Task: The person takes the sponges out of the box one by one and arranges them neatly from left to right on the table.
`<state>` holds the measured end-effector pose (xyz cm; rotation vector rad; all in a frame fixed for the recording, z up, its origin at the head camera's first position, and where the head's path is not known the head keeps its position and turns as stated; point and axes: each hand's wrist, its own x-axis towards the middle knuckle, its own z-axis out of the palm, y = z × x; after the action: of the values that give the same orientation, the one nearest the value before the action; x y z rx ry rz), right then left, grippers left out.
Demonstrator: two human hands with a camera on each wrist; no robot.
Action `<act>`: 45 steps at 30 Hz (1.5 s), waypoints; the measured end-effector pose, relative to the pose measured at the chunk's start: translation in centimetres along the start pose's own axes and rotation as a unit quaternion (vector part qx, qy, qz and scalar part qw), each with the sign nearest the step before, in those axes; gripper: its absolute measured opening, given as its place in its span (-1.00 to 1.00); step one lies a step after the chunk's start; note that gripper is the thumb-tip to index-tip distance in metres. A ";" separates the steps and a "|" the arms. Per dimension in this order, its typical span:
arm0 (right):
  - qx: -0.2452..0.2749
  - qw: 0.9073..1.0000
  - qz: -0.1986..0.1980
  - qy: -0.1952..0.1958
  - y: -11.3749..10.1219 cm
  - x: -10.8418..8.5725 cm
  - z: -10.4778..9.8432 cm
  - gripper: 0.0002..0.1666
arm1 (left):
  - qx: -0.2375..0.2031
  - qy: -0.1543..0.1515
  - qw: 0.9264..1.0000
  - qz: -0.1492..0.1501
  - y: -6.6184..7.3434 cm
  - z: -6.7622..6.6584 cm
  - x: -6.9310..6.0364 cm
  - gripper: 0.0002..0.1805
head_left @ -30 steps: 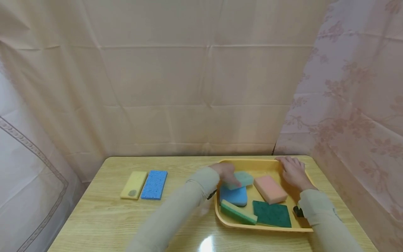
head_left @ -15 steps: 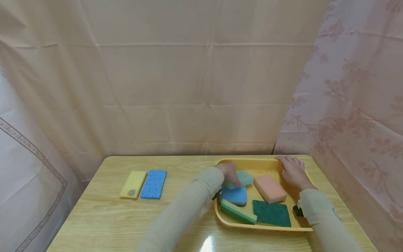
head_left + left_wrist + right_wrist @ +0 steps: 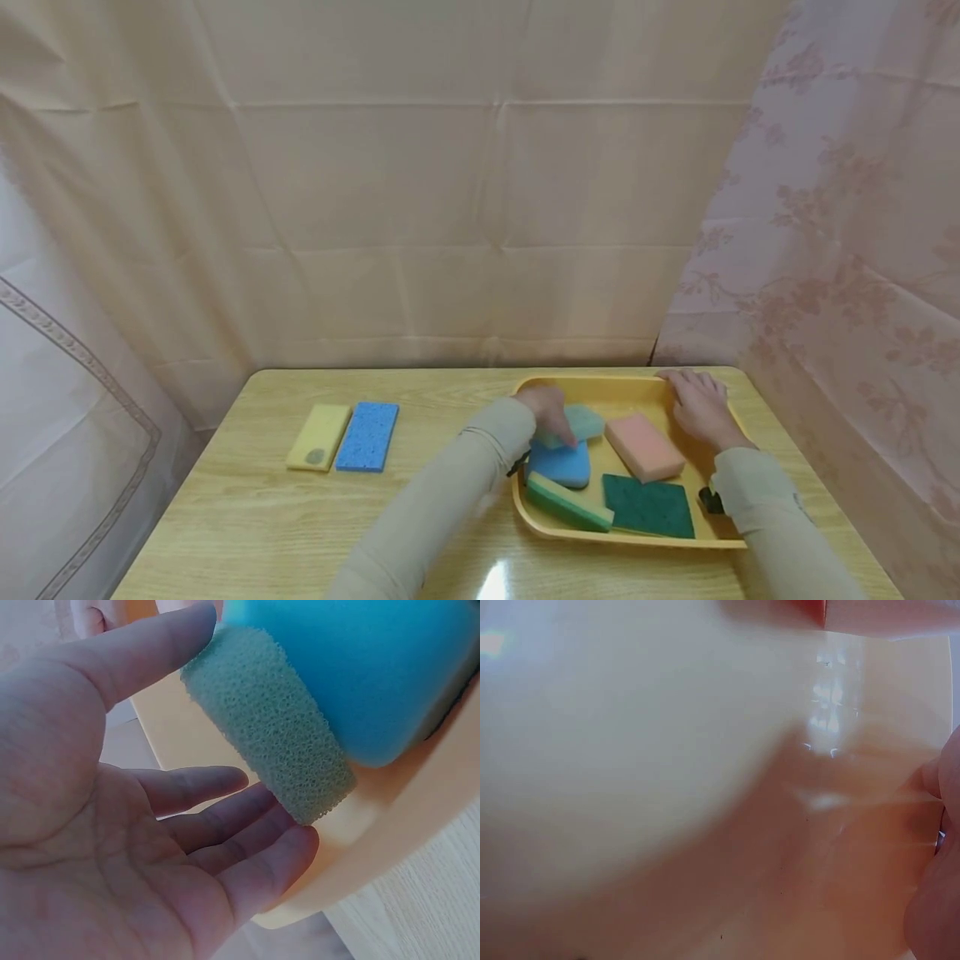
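In the head view, my left hand [image 3: 550, 412] is inside the yellow tray [image 3: 630, 542] at its left side, with the pale green sponge [image 3: 583, 423] between thumb and fingers. The left wrist view shows the thumb on one end of this sponge [image 3: 274, 724] and fingertips by the other. Partly under it lies a thick blue sponge [image 3: 561, 467]. At the tray's back right corner my right hand [image 3: 702, 410] grips the rim; in the right wrist view only part of this hand [image 3: 939, 892] shows, at the right edge.
A pink sponge [image 3: 645, 447], a dark green pad [image 3: 648, 506], a green-and-yellow sponge [image 3: 570, 502] and a black object [image 3: 708, 501] lie in the tray. Left on the wooden table [image 3: 247, 517] are a yellow sponge [image 3: 319, 437] and a flat blue sponge [image 3: 367, 437], side by side.
My left hand has shifted slightly right and stays at the pale green sponge. The right hand has kept its place on the rim.
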<state>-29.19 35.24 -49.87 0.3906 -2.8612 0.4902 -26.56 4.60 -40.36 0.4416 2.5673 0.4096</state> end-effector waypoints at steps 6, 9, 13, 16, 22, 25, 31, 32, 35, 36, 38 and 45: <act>0.001 1.000 -0.004 0.001 0.2 0.1 0.0 -0.56 | 0.019 0.003 1.000 -0.004 0.2 -0.1 -0.2 -0.22; 0.001 1.000 -0.002 -0.001 0.2 0.1 -0.1 -0.56 | 0.032 0.003 0.999 -0.009 0.4 -0.1 -0.4 -0.10; 0.001 1.000 0.001 -0.002 0.1 0.2 -0.1 -0.56 | 0.031 0.000 0.999 -0.013 0.6 -0.1 -0.5 -0.01; 0.002 1.000 0.002 -0.002 0.1 0.1 -0.1 -0.57 | 0.037 -0.006 0.999 -0.008 0.7 0.0 -0.5 -0.02; 0.005 1.000 0.005 -0.005 -0.1 0.0 -0.1 -0.57 | 0.052 -0.005 0.999 0.004 1.0 0.3 -0.6 -0.15; 0.006 1.000 0.007 -0.008 -0.1 0.0 -0.2 -0.57 | 0.050 -0.002 0.999 0.001 1.3 0.5 -0.7 -0.19; 0.005 1.000 0.002 -0.002 -0.2 0.0 -0.1 -0.57 | 0.045 -0.004 0.999 0.001 1.7 0.8 -0.5 -0.29; 0.005 1.000 0.000 -0.001 -0.1 0.0 -0.1 -0.57 | 0.047 -0.003 0.999 0.005 1.8 0.8 -0.5 -0.33; 0.005 1.000 -0.001 0.000 -0.1 0.0 -0.1 -0.57 | 0.056 0.003 0.998 0.017 1.8 1.0 -0.5 -0.43; 0.005 1.000 0.000 -0.001 -0.2 0.0 -0.1 -0.58 | 0.061 0.005 0.998 0.022 1.8 1.0 -0.5 -0.46; 0.005 1.000 0.002 -0.004 -0.2 0.0 -0.1 -0.58 | 0.068 0.009 0.997 0.028 1.8 1.0 -0.4 -0.48; 0.004 1.000 0.005 -0.007 -0.2 0.0 -0.1 -0.58 | 0.073 0.017 0.997 0.023 1.8 1.0 -0.6 -0.46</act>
<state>-29.06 35.08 -49.67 0.3818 -2.8761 0.5035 -25.16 6.22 -40.30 0.5496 2.6353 0.2487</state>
